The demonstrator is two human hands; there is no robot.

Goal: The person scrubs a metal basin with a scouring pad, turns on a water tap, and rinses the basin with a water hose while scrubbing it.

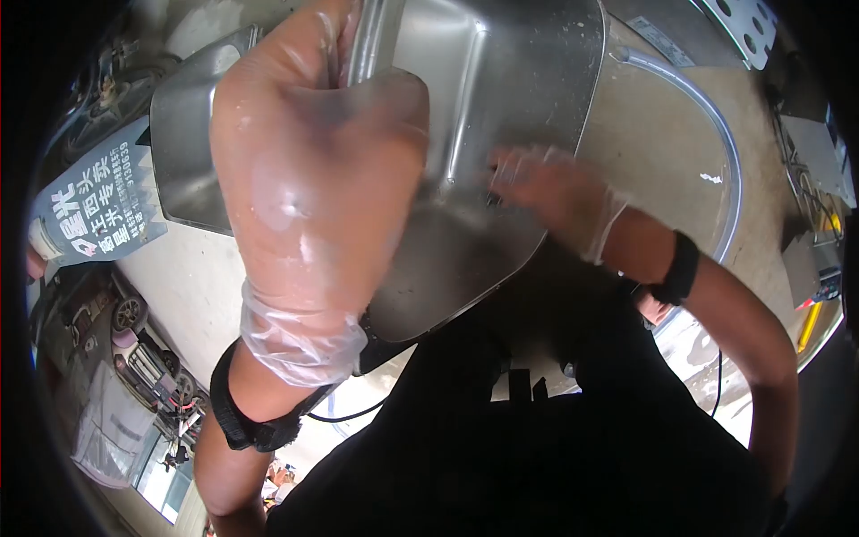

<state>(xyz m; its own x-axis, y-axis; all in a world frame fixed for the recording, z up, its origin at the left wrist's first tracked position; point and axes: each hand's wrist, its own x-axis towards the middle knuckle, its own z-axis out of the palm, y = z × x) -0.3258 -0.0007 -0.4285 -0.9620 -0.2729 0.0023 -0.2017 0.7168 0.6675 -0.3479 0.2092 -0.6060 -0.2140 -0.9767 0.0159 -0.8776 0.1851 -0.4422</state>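
Observation:
My left hand (313, 179), in a clear plastic glove, is large and near the camera. Its fingers are closed around a shiny metal tube (374, 40); the tube's ends are out of sight or cut off by the frame. Below it is a stainless steel sink (528, 63) with deep basins. Over the right basin, near its inner wall, reaches my right hand (555, 192), also gloved. Motion blurs its fingers, and I cannot make out whether they hold anything.
A clear hose (716, 116) curves along the floor on the right. A grey printed sign (98, 197) is at the left of the sink. Tools and boxes (810, 259) stand at the far right, wheeled machinery (152, 358) at lower left.

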